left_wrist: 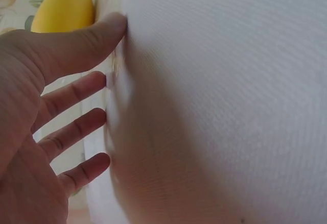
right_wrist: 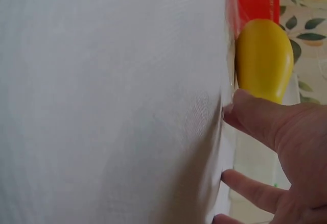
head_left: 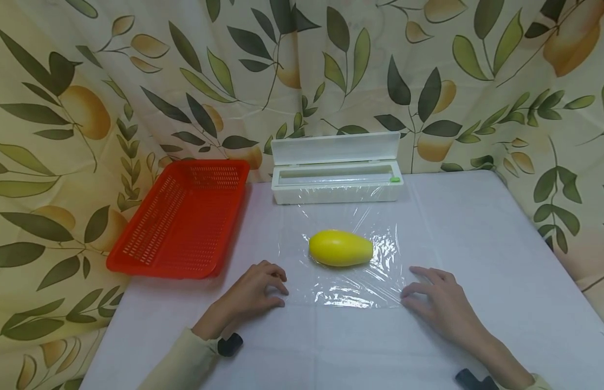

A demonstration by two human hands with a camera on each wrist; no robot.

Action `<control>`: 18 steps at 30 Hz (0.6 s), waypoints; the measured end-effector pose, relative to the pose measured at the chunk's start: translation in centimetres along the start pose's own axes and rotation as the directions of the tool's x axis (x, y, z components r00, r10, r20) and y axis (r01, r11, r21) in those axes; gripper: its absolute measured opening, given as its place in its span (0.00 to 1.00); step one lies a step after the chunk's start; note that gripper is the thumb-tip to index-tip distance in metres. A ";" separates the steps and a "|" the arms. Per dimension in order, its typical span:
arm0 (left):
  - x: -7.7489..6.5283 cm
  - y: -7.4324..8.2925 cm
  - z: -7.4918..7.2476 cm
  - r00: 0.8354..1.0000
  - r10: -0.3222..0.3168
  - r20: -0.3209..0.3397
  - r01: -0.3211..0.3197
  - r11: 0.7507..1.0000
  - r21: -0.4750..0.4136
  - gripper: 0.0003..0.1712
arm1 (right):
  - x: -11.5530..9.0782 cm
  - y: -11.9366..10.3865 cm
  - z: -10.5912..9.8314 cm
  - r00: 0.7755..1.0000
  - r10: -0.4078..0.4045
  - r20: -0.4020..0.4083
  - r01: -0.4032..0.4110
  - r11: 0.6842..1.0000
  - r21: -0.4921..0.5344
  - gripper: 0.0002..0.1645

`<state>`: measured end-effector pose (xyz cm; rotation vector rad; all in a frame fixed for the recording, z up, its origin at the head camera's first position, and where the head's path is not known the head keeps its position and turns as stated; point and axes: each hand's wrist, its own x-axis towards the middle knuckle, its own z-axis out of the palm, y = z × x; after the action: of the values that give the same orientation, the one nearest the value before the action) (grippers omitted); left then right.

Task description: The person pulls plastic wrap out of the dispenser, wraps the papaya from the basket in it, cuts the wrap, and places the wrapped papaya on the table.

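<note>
A yellow, smooth, oval fruit-like object [head_left: 341, 248], perhaps a mango or papaya, lies on a sheet of clear plastic wrap [head_left: 331, 284] spread over the table. My left hand [head_left: 255, 290] is at the sheet's near left corner, fingers loosely bent and apart. In the left wrist view, the thumb [left_wrist: 87, 45] reaches the white cloth and hides the index finger. My right hand [head_left: 440, 306] pinches the near right corner between thumb and index finger, where creases run together. The yellow object [right_wrist: 264, 58] stands beyond that thumb in the right wrist view.
Behind the sheet stands a white plastic wrap dispenser [head_left: 338, 195], its lid raised, a small green slider [head_left: 395, 179] at its right end. A red plastic basket [head_left: 167, 271] sits at the left table edge. White cloth [head_left: 360, 346] covers the table; a patterned curtain [head_left: 331, 97] hangs behind.
</note>
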<state>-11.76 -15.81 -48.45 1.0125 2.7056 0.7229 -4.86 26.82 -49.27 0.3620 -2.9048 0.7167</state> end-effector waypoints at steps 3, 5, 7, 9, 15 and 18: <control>0.0 -0.1 0.1 0.999 0.024 -0.026 -0.024 1.000 0.005 0.06 | 0.0 0.0 -0.3 1.000 -0.006 0.024 0.006 1.000 0.007 0.08; 0.0 -0.2 0.2 0.998 0.045 -0.045 -0.045 0.999 0.010 0.05 | -0.1 0.1 -0.5 0.999 -0.005 0.052 0.005 1.000 0.005 0.10; 0.0 -0.3 0.2 0.996 0.066 -0.062 -0.065 0.998 0.015 0.04 | -0.1 0.2 -0.6 0.997 -0.008 0.073 0.009 1.000 -0.003 0.13; 0.0 -0.3 0.2 0.994 0.081 -0.077 -0.080 0.997 0.020 0.04 | -0.1 0.2 -0.6 0.997 -0.015 0.074 0.016 1.000 -0.008 0.14; -0.2 -0.4 0.5 0.988 0.098 -0.116 -0.098 0.995 0.010 0.05 | -0.2 0.2 -0.4 0.999 -0.048 -0.011 0.048 0.999 0.006 0.12; -0.3 -0.5 0.6 0.988 0.093 -0.125 -0.093 0.996 0.004 0.06 | -0.2 0.2 -0.3 0.998 -0.052 -0.020 0.052 0.999 0.014 0.12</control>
<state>-11.62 -16.06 -49.25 1.1368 2.7773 0.8316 -4.71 27.17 -49.14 0.4283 -2.8614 0.7294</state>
